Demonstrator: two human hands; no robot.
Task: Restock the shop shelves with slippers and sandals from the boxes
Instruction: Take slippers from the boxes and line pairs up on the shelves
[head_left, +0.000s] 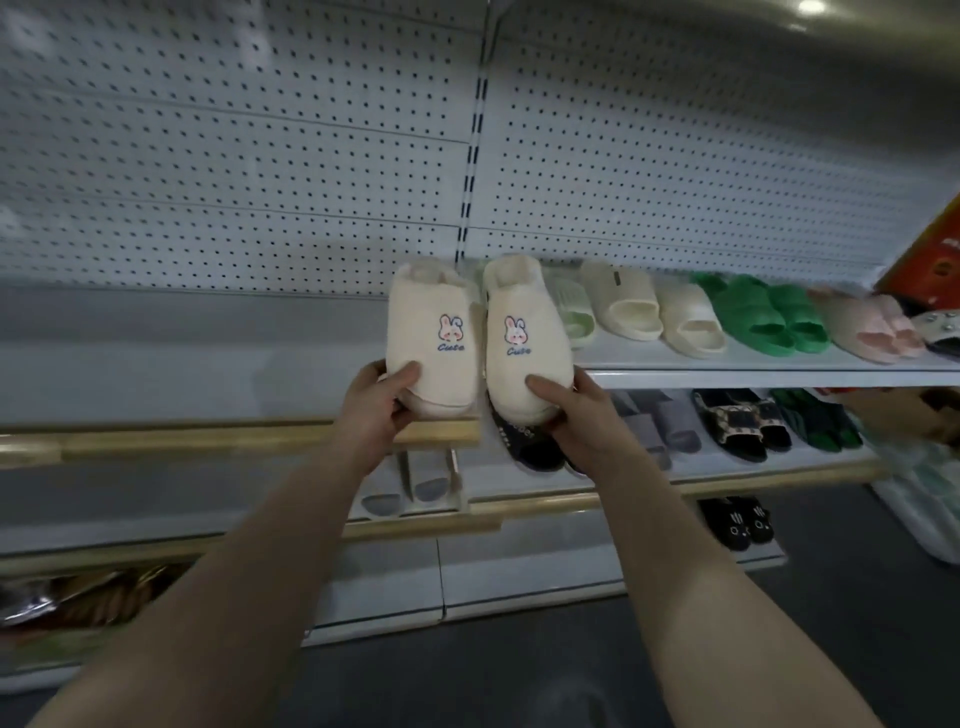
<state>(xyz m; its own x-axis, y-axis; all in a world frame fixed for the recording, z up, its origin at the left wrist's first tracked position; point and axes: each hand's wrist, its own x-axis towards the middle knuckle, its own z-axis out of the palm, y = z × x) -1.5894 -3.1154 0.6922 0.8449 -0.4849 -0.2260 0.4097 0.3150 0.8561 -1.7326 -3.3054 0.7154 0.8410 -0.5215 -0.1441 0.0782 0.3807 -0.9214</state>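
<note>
Two cream plush slippers with a rabbit patch and the word "Cute" are held side by side, toes toward me, at the height of the upper shelf (753, 366). My left hand (382, 402) grips the toe of the left slipper (434, 332), thumb on top. My right hand (571, 410) grips the toe of the right slipper (524, 332) the same way. The heels point at the pegboard back. The upper shelf's left section (182, 358) is bare.
To the right on the upper shelf stand pale green (574, 314), cream (631, 301), green (763, 317) and pink (872, 327) sandals. The lower shelves hold grey, patterned, dark green and black slippers (735, 519). A red box (930, 265) is at the far right.
</note>
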